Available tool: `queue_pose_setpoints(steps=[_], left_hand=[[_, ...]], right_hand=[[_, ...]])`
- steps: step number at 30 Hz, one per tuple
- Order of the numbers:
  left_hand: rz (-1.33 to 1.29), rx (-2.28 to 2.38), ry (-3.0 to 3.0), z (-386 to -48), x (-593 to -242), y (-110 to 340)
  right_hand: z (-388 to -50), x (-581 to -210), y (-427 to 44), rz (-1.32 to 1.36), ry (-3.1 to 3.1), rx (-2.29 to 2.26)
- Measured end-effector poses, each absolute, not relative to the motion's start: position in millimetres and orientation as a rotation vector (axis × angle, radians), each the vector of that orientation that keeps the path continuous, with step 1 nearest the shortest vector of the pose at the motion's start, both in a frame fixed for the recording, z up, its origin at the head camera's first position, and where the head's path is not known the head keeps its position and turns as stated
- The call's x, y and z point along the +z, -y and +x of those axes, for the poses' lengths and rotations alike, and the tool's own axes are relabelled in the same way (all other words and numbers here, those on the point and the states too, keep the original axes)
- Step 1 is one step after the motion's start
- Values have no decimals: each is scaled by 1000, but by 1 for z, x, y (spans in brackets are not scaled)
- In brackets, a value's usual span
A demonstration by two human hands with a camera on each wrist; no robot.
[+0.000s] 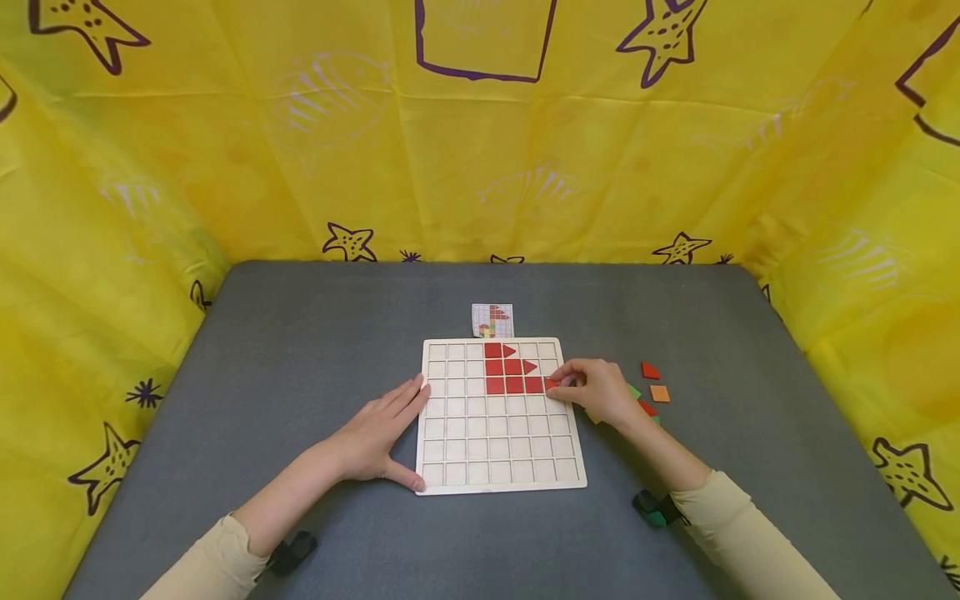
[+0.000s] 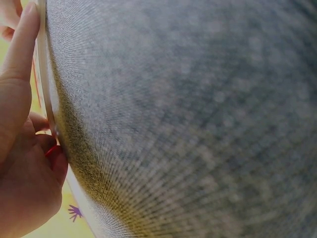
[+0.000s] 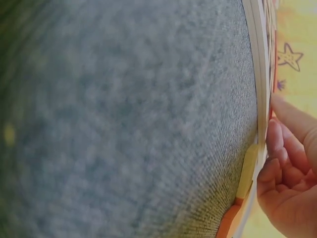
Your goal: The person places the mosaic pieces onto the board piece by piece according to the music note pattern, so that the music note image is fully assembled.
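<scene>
A square wooden grid board [image 1: 498, 450] lies on the table, with red squares [image 1: 495, 367] and red triangles [image 1: 529, 367] set in its upper rows. My left hand [image 1: 378, 437] rests against the board's left edge, fingers stretched and thumb spread toward the near corner. At the right end of the third row, my right hand [image 1: 600, 392] pinches a red piece [image 1: 552, 383] between thumb and fingers, low over the last cell. The fingertips partly cover that piece, so its full outline is hidden. In the right wrist view the hand [image 3: 292, 163] is beside the board's rim.
A small printed pattern card [image 1: 492, 320] lies against the board's far edge. Right of the board are loose pieces: a red one [image 1: 650, 370], an orange square [image 1: 659, 393], and red, green and yellow ones partly behind my right hand. Yellow patterned cloth [image 1: 480, 167] surrounds the grey table [image 1: 337, 317].
</scene>
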State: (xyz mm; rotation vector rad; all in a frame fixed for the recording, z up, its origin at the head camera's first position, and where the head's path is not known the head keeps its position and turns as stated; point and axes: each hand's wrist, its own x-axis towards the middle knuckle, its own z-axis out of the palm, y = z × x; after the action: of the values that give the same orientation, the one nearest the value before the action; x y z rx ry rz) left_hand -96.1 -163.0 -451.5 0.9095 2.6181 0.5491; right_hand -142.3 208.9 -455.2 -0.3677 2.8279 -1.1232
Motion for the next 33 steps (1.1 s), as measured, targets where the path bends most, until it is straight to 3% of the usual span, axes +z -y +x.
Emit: queue_pose_setpoints(steps=[13, 26, 33], left_hand=[[928, 549, -2623, -95, -452, 163], [903, 529, -2617, -96, -451, 163], [904, 535, -2616, -97, -452, 162]], right_hand=[[-144, -457, -213, -177, -2684, -1178], [-145, -454, -214, -190, -2628, -1249], [-147, -449, -240, -75, -2496, -1431]])
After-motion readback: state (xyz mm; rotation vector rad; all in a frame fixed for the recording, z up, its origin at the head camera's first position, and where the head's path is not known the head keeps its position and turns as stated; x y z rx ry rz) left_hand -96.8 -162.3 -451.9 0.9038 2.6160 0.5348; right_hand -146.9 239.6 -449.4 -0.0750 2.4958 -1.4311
